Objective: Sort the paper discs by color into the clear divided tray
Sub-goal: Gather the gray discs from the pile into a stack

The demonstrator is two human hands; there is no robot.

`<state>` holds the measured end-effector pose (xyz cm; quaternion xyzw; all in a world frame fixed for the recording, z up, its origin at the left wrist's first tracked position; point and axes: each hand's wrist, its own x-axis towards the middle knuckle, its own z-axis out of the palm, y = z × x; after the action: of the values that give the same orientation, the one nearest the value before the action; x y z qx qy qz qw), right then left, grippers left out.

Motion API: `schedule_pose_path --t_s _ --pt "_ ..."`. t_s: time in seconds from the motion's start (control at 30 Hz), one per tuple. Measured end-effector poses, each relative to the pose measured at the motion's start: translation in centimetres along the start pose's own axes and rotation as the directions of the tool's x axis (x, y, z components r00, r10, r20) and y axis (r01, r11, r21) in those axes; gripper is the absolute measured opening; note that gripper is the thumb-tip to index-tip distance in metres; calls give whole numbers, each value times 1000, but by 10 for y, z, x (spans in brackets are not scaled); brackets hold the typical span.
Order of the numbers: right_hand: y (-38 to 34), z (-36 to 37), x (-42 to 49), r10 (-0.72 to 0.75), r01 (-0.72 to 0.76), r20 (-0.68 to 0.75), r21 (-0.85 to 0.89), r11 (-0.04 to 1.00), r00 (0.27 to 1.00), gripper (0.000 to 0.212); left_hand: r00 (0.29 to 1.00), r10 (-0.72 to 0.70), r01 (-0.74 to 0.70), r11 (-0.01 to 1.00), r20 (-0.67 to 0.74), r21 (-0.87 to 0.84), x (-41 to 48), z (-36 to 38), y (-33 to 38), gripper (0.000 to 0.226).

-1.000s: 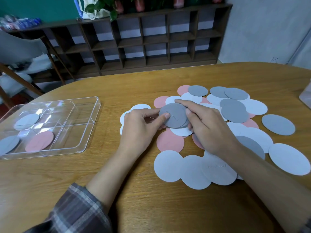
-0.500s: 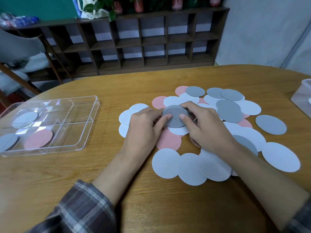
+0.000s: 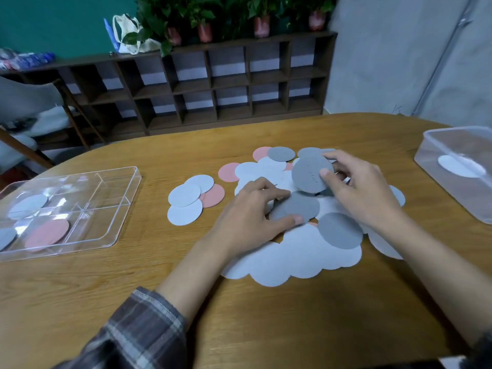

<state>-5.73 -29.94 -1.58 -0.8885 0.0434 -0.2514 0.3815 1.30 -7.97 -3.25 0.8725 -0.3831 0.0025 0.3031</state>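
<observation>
A pile of pale blue, pink and dark grey paper discs (image 3: 292, 251) lies spread on the wooden table (image 3: 266, 315). My right hand (image 3: 364, 193) pinches a dark grey disc (image 3: 308, 174) and holds it tilted above the pile. Below it, my left hand (image 3: 250, 217) grips a small stack of dark grey discs (image 3: 298, 206) between thumb and fingers. The clear divided tray (image 3: 111, 235) sits at the left, with a pink disc (image 3: 48, 233) in one compartment and pale blue discs (image 3: 26, 206) in others.
A clear plastic box (image 3: 458, 169) with a white disc inside stands at the table's right edge. Behind the table are a dark wooden shelf (image 3: 213, 83) with potted plants on top and a chair (image 3: 32, 115) at the left.
The view swung right. My right hand lifted a grey disc off the pile and moved right; my left hand now grips the grey stack lower down.
</observation>
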Motion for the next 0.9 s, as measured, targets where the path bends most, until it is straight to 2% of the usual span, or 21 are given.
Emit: schedule_pose_path --t_s 0.2,0.3,0.47,0.57,0.67,0.9 --pt "28 -5 -5 39 -38 -52 19 999 998 24 998 -35 33 998 49 49 20 14 13 61" --pt "32 -1 -6 36 -34 -49 30 999 998 28 999 -32 32 999 9 -36 21 18 11 59" --pt "29 2 -3 30 -30 -51 9 1000 998 39 991 86 -96 991 -107 -97 15 14 12 63" --pt "27 4 -2 43 -43 -11 -10 999 999 43 974 153 -177 974 -165 -143 12 14 11 55" --pt "23 6 -3 32 -32 55 0 999 998 42 960 144 -198 957 -242 -213 13 18 7 45" --pt "16 8 -6 -32 26 124 52 998 992 45 939 143 -197 970 -314 -145 18 24 -3 30"
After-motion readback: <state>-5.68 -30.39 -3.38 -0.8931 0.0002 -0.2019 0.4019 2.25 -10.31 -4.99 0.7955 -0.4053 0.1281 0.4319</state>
